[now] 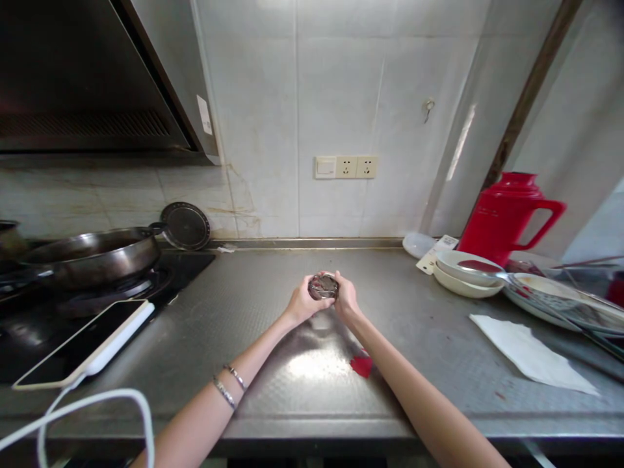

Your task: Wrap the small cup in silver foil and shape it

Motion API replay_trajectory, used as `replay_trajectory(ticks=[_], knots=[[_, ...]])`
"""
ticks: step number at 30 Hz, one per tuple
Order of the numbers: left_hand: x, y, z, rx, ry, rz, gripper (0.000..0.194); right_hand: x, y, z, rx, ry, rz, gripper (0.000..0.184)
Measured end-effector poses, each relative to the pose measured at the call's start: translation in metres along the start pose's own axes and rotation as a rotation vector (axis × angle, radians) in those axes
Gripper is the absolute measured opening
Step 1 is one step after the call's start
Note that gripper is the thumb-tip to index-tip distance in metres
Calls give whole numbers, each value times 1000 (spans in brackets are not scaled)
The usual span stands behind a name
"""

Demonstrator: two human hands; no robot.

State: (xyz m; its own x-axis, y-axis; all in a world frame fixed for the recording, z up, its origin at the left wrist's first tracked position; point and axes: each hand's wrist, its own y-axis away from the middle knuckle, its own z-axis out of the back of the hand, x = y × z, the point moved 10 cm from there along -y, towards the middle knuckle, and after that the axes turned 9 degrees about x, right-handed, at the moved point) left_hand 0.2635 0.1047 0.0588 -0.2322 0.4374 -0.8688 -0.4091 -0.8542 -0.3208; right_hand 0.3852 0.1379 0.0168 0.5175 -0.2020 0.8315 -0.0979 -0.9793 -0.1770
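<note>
Both my hands meet above the middle of the steel counter. My left hand and my right hand are each curled around a small round shiny metal object, perhaps a lid or tin, held between them just above the surface. Two bracelets sit on my left wrist. A small red scrap lies on the counter under my right forearm.
A wok sits on the stove at left, a round lid leaning on the wall behind it. A phone on a white charger lies front left. At right: red jug, stacked bowls, plates, white paper.
</note>
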Motion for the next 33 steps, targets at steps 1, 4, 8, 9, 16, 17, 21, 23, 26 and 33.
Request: replay_trajectory(ticks=[1,4,8,9,16,17,21,23,26,33], knots=[[-1,1,3,-27,-17,-1,69,0,0,-1,-4,-3,8,36],[3,2,9,-102,3,51,66,0,1,-4,-15,-4,31,38],[6,3,21,-238,26,56,68,3,8,-7,-23,35,75,38],[5,4,25,-268,12,44,68,4,10,-8,-26,45,84,37],[5,6,23,-318,-12,22,71,6,19,-7,-60,111,146,35],[7,7,20,-314,4,30,73,5,19,-6,-69,99,143,35],[15,3,0,-156,180,27,77,7,14,4,-101,87,143,34],[18,1,-9,-49,298,25,75,11,11,8,-108,86,146,34],[16,-3,-14,51,394,-8,68,16,5,10,-99,70,141,35],[18,-12,5,-31,343,-23,72,11,0,1,-44,2,66,37]])
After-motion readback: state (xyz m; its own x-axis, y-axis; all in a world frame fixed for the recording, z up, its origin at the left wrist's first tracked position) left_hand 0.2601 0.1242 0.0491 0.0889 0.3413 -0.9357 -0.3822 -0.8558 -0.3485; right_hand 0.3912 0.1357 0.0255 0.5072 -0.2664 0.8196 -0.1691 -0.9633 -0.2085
